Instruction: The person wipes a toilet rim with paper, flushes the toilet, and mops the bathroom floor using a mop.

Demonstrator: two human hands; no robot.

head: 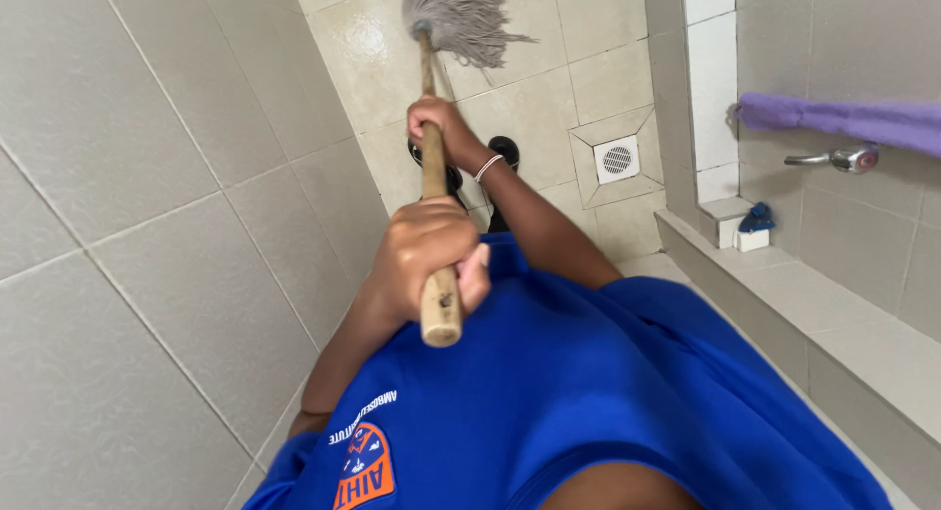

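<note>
1. Two hands grip one mop handle (432,167): the left hand (423,250) is closed around it just below its top end, and the right hand (438,123) is wrapped around it further down, nearer the mop head (459,18).
2. The mop stands nearly upright, its head resting on the tiled floor (598,74) ahead of the person's dark shoes (505,149), with the floor drain (617,159) off to the right.
3. The top of the mop head is cut off by the picture's edge; the shoes are mostly hidden behind the arms, and the small blue-and-white thing (754,228) on the ledge is too small to make out.
4. The handle is pale bare wood with a blunt end; the head is a bunch of grey strings.
</note>
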